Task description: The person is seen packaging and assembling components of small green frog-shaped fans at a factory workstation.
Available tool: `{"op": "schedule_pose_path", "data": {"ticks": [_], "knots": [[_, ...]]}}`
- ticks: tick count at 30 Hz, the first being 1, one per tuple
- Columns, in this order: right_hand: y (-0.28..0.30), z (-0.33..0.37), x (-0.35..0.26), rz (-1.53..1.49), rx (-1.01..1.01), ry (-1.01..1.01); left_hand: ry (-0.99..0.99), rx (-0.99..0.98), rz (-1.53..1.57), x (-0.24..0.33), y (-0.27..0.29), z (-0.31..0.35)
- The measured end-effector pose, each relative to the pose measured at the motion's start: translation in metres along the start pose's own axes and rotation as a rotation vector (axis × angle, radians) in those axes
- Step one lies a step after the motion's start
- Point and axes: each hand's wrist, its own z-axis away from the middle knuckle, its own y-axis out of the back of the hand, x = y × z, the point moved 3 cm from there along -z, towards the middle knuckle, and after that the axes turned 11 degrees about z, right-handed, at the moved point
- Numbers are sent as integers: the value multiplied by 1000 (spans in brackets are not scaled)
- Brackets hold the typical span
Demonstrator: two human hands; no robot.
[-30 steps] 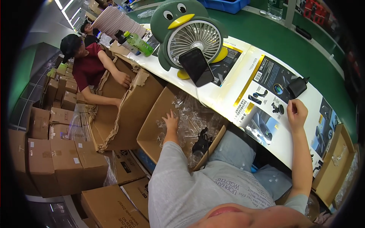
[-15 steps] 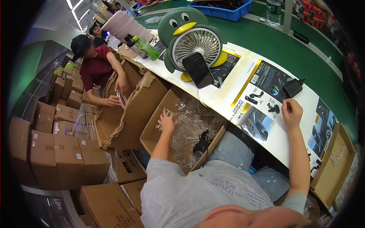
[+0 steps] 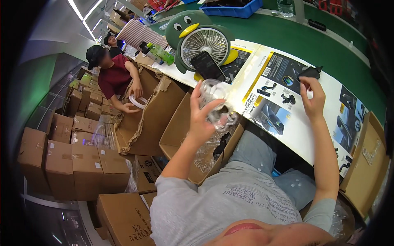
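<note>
Left hand (image 3: 200, 124) raised over carton (image 3: 174, 133), grasping clear plastic parts (image 3: 211, 91); right hand (image 3: 314, 98) curled near black adapter (image 3: 310, 73), grip unclear

Bright strip lights (image 3: 83, 19) overhead, pale wall (image 3: 51, 49) tinged green, grey tiled floor (image 3: 40, 117), long green work surface (image 3: 262, 30)

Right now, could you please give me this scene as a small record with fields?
Left hand: holds clear plastic parts near an open brown cardboard box
Right hand: beside a small black object; contact unclear
On table: green penguin-shaped fan with white grille, black rectangular phone before it
Nearby: co-worker in dark red shirt, holding white ring at torn brown cardboard box
</note>
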Motion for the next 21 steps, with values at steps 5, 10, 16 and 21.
{"op": "schedule_pose_path", "data": {"ticks": [5,10,16,21], "knots": [[2,0,-25,-61,-86,158,-127,100,143,7,-61,-41],[-10,7,-45,-47,-217,262,-233,22,56,10,-89,-71],[-14,10,-39,-31,-177,270,-518,-275,-82,38,-96,-103],[-20,8,-27,-222,-163,129,-479,-338,77,44,-123,-111]]}}
